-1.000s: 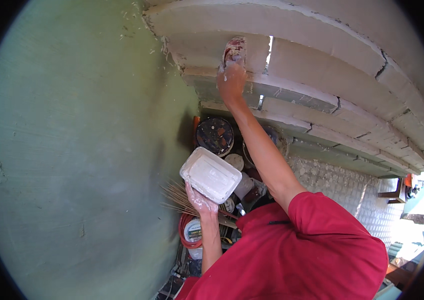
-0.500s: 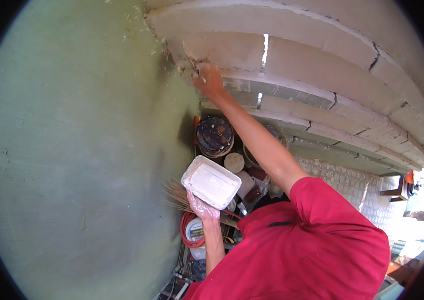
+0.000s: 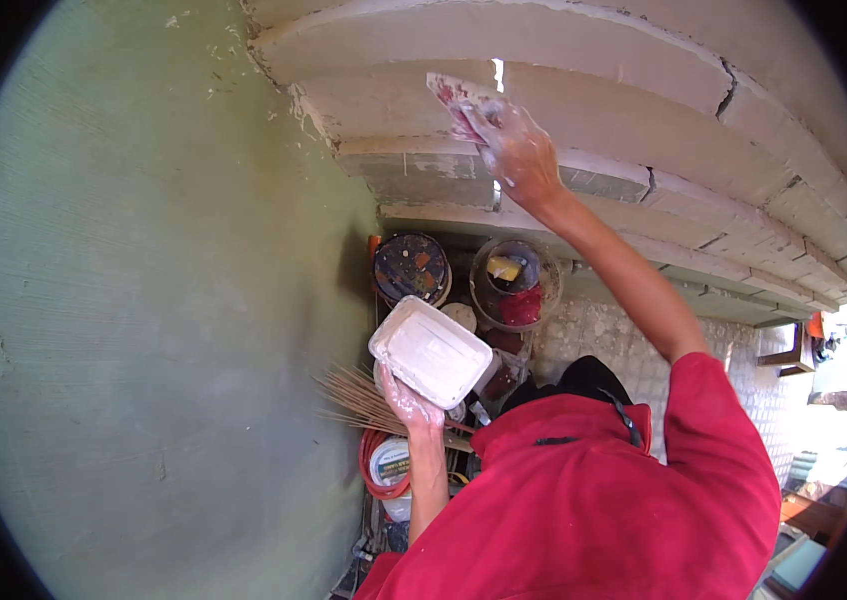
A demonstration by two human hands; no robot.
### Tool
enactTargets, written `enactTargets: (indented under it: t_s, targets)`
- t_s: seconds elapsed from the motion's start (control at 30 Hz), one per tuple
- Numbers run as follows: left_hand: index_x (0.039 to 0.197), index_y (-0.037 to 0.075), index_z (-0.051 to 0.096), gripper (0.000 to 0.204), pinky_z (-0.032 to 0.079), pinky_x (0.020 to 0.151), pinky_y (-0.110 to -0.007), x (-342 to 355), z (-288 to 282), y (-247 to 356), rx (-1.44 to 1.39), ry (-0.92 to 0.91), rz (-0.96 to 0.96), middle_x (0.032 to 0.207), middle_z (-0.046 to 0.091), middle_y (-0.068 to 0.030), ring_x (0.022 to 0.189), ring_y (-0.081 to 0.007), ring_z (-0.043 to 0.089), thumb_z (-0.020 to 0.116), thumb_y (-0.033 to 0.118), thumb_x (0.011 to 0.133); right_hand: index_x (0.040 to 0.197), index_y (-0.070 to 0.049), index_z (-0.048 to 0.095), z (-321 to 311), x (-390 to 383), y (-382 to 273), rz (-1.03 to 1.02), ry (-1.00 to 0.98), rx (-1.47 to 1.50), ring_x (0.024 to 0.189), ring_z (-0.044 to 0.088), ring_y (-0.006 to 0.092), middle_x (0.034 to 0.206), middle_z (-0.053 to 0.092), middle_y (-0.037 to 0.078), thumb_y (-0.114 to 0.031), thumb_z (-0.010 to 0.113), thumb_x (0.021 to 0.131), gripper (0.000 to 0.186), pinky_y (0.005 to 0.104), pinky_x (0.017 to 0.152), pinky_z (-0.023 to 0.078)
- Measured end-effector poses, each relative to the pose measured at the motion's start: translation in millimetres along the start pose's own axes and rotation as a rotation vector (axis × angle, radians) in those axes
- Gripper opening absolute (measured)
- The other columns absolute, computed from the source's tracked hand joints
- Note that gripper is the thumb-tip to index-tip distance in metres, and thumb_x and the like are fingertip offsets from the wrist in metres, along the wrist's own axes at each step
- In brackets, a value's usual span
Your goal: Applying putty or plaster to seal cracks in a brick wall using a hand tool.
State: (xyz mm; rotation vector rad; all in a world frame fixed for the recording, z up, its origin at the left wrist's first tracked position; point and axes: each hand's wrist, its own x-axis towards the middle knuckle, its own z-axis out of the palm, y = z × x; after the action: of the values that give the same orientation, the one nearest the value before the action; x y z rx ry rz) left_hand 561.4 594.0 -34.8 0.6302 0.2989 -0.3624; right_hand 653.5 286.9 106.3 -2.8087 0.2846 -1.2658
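My left hand (image 3: 412,402), smeared with white, grips the lower edge of a white rectangular plastic tub (image 3: 432,350) from beneath. Pale paste coats the tub's inside. Up in front of the block wall (image 3: 384,105), my right hand (image 3: 522,152) is closed on a flat putty spreader (image 3: 456,100), reddish and streaked with white. The spreader's thin edge points left. Whether it touches the wall, I cannot tell. White paste also clings to the right fingers.
A smooth green wall (image 3: 164,320) rises on the left. Below stand a paint-spotted bucket lid (image 3: 412,268) and a clear tub (image 3: 536,300) with a yellow sponge (image 3: 504,268) and red cloth (image 3: 521,306). Thin sticks (image 3: 359,395) and a red hose (image 3: 372,470) lie beside my left arm.
My right hand has come away from the wall corner and swung right, bringing the spreader into plain sight. The left hand and tub have hardly shifted.
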Motion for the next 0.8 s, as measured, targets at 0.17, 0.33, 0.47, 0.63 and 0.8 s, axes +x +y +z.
enactTargets:
  t_s: [0.17, 0.33, 0.47, 0.63, 0.8]
  targets:
    - [0.140, 0.007, 0.039, 0.053, 0.039, 0.106, -0.044, -1.5, 2.2, 3.0, 0.004, 0.021, -0.021, 0.141, 0.046, -0.0114, 0.127, -0.0306, 0.046, 0.043, 0.039, 0.097, 0.127, -0.010, 0.056, 5.5, 32.7, -4.9, -0.340, -0.020, -0.200, 0.107, 0.060, 0.0347, 0.127, 0.054, 0.021, -0.009, 0.052, 0.086, 0.041, 0.0405, 0.073, 0.059]
    - [0.140, 0.007, 0.039, 0.055, 0.039, 0.107, -0.044, 1.9, 4.3, 6.0, 0.031, 0.003, -0.012, 0.141, 0.046, -0.0113, 0.127, -0.0304, 0.047, 0.043, 0.040, 0.097, 0.135, -0.019, 0.051, 49.2, 49.4, 1.4, -0.334, -0.061, -0.267, 0.105, 0.059, 0.0333, 0.129, 0.053, 0.016, -0.006, 0.052, 0.084, 0.053, 0.0407, 0.069, 0.059]
    - [0.141, 0.007, 0.038, 0.057, 0.038, 0.107, -0.045, -4.0, 6.9, 13.2, 0.033, 0.038, -0.008, 0.142, 0.044, -0.0111, 0.128, -0.0304, 0.045, 0.044, 0.042, 0.096, 0.140, -0.018, 0.045, 84.1, 35.4, 25.3, -0.308, -0.015, -0.237, 0.107, 0.058, 0.0350, 0.135, 0.051, 0.011, -0.007, 0.058, 0.081, 0.061, 0.0432, 0.076, 0.057]
    - [0.142, 0.008, 0.037, 0.058, 0.036, 0.108, -0.045, -4.1, -10.8, 20.3, -0.005, 0.063, 0.011, 0.144, 0.042, -0.0111, 0.130, -0.0307, 0.043, 0.044, 0.043, 0.096, 0.145, -0.019, 0.039, 97.7, -8.4, 16.1, -0.278, -0.094, -0.032, 0.107, 0.057, 0.0355, 0.136, 0.051, 0.010, -0.008, 0.062, 0.077, 0.072, 0.0428, 0.080, 0.056]
    - [0.143, 0.007, 0.036, 0.059, 0.035, 0.109, -0.045, -13.1, -14.5, 28.8, -0.012, 0.099, 0.065, 0.145, 0.041, -0.0113, 0.131, -0.0309, 0.043, 0.044, 0.044, 0.096, 0.138, -0.020, 0.049, 79.5, -27.2, 4.5, -0.265, -0.268, 0.052, 0.109, 0.055, 0.0361, 0.134, 0.054, 0.007, -0.007, 0.062, 0.076, 0.064, 0.0423, 0.087, 0.053]
